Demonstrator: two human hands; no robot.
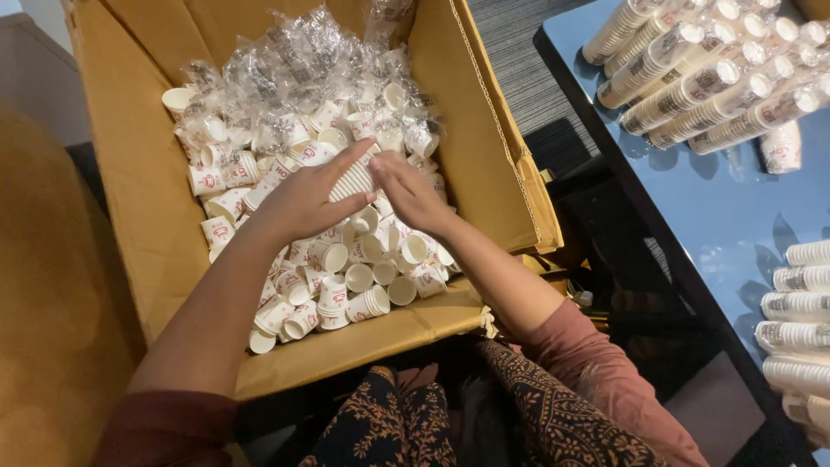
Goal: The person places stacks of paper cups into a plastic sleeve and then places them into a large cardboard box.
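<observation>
- Our left hand (304, 201) and right hand (408, 192) close their fingers around a stack of paper cups (353, 180).
- Loose cups (346, 277) fill the cardboard box (138, 173); sleeved stacks (709, 78) lie on the blue tabletop (735, 216), far right.

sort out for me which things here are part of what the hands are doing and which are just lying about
In hand:
- left hand and right hand, both gripping a stack of small paper cups
- loose paper cups in the cardboard box

Lying about:
- crumpled clear plastic sleeves at the box's far end
- wrapped cup stacks on the blue table
- more cup stacks at the table's right edge
</observation>
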